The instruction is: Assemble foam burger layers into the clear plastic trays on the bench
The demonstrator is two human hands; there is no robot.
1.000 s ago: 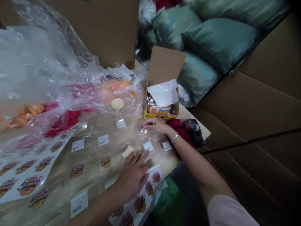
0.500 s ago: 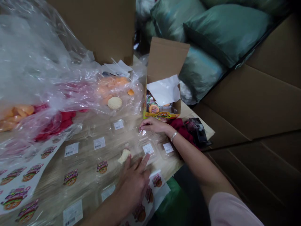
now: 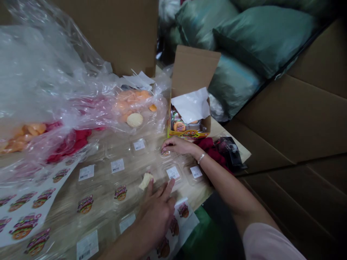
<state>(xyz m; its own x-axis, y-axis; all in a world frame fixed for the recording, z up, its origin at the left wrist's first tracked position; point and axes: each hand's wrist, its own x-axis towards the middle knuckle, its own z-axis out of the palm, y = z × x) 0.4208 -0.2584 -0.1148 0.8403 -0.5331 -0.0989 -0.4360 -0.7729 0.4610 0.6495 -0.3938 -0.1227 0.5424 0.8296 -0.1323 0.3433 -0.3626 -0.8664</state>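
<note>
At the left a sheet of burger stickers (image 3: 25, 218) lies on the table (image 3: 245, 154), below a large clear plastic bag (image 3: 48, 72); orange pieces (image 3: 31, 130) and red pieces (image 3: 72, 144) show through the film around it. Next come clear containers in loose rows, some bearing white barcode labels (image 3: 86, 172), others printed burger stickers (image 3: 85, 204). A pale round piece (image 3: 135, 120) rests farther back, beside more orange pieces. Near the middle, the left hand (image 3: 157, 213) is palm down, its grip apart — the fingers are spread, one at a cream-coloured scrap (image 3: 146, 180), another at a labelled container (image 3: 172, 172); whether the scrap sticks to that finger I cannot tell. A second sticker sheet (image 3: 187, 220) lies partly behind this hand. Farther back, the right hand (image 3: 177, 145) has its grip together, thumb and finger clamped on a small printed sticker (image 3: 165, 152) over the clear containers, just in front of an open box (image 3: 189, 135) of packed items. Right of that, dark red material (image 3: 213, 148) and a black object (image 3: 231, 153) sit near the table's corner — green sacks (image 3: 265, 39) are piled behind.
</note>
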